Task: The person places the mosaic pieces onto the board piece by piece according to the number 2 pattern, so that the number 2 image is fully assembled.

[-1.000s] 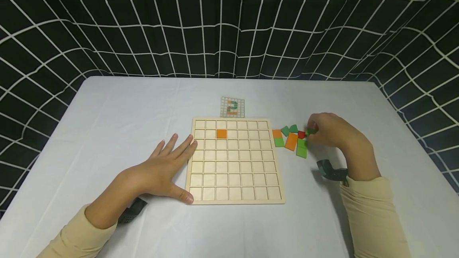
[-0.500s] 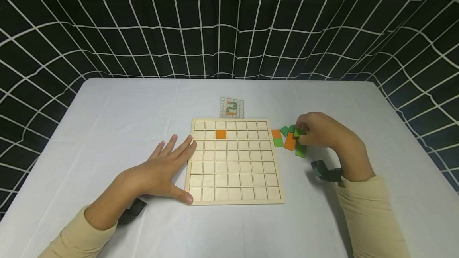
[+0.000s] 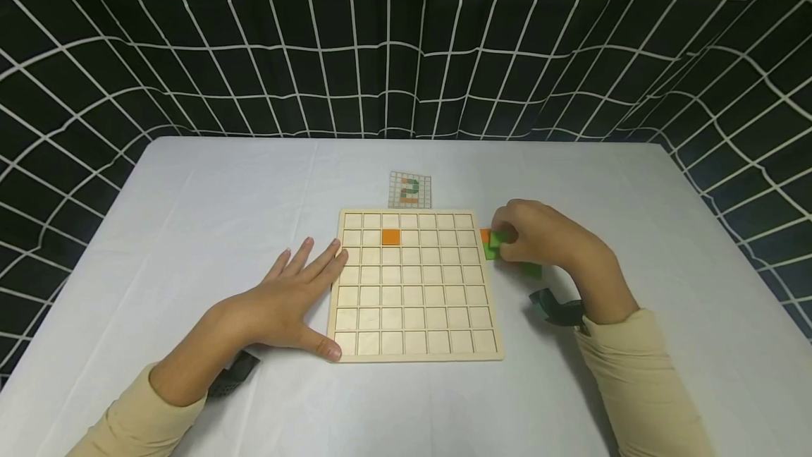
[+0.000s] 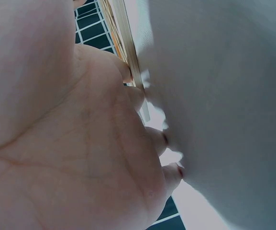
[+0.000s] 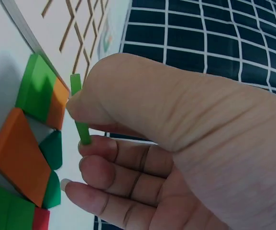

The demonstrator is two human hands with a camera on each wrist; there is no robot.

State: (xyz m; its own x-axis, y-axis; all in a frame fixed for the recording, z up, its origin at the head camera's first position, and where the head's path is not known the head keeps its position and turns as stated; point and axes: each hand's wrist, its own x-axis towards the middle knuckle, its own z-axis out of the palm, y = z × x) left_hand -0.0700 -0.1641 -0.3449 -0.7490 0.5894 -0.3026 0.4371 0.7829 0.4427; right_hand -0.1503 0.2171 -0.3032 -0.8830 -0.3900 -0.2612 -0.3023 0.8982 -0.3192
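A pale wooden grid board [image 3: 412,298] lies on the white table, with one orange square tile [image 3: 390,237] in its second row from the back. My left hand [image 3: 285,309] rests with spread fingers along the board's left edge, fingertips and thumb at the rim. Just off the board's right edge, my right hand [image 3: 539,235] pinches a light green tile [image 5: 82,132] between thumb and fingers, seen edge-on in the right wrist view. Below it lie a green piece [image 5: 35,84], a large orange piece [image 5: 19,155], dark green rounded pieces [image 5: 51,149] and part of a red piece [image 5: 40,219].
Behind the board lies a small pattern card [image 3: 409,190] showing a figure in orange and green squares. A dark curtain with white grid lines [image 3: 406,55] surrounds the white-covered table [image 3: 241,182] at the back and sides.
My right hand has moved left with the light green tile, from the right end of the loose pieces to beside the board's right edge. My left hand has stayed in place.
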